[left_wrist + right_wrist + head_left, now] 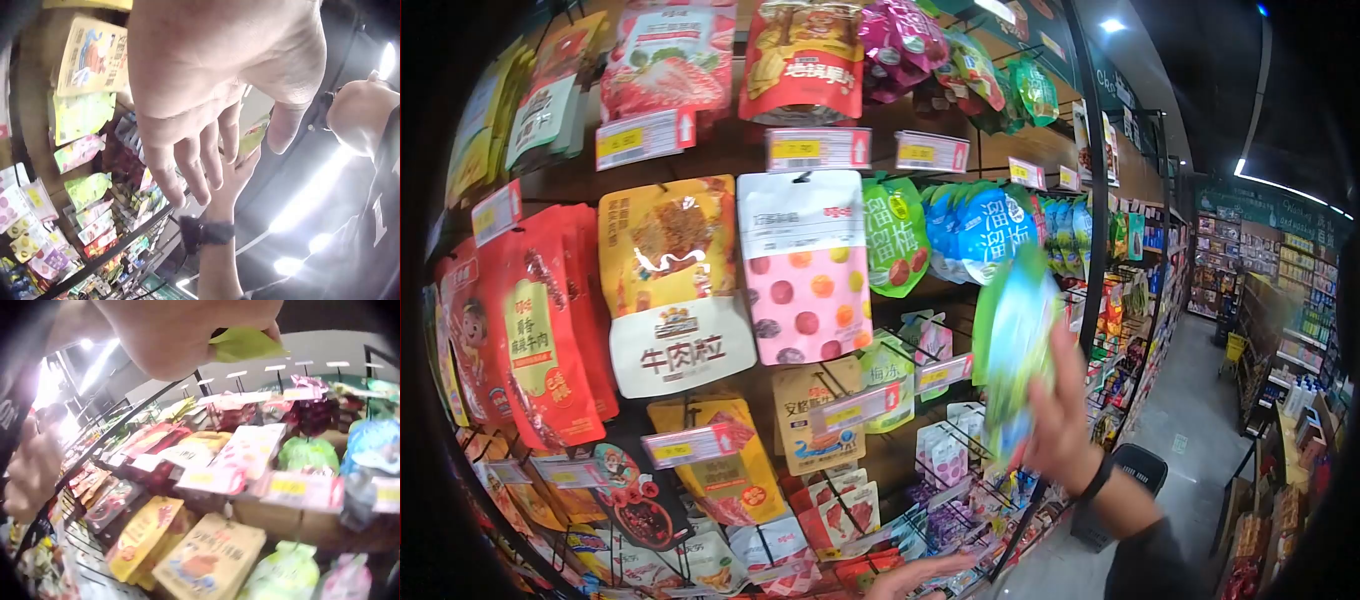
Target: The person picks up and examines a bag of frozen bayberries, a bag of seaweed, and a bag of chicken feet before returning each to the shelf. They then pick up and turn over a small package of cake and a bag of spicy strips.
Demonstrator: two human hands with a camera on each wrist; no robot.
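My right hand point(1062, 425) grips a green and light-blue snack bag point(1012, 350), blurred in the head view, held up in front of the rack. In the right wrist view only a flat green part of this snack bag point(249, 345) shows beneath the hand point(187, 337). Blue snack bags point(985, 232) and a green plum bag point(895, 240) hang just behind it. Low at the bottom edge of the head view is my left hand point(920, 578). The left wrist view shows this left hand point(194, 81) with its palm bare and fingers extended, holding nothing.
Hooks along the rack carry many pouches, among them a pink dotted pouch point(805, 270) and a beef pouch point(675, 290). Price tags point(818, 150) jut out on the hook ends. A dark basket point(1135, 470) stands on the aisle floor point(1175, 400) at right.
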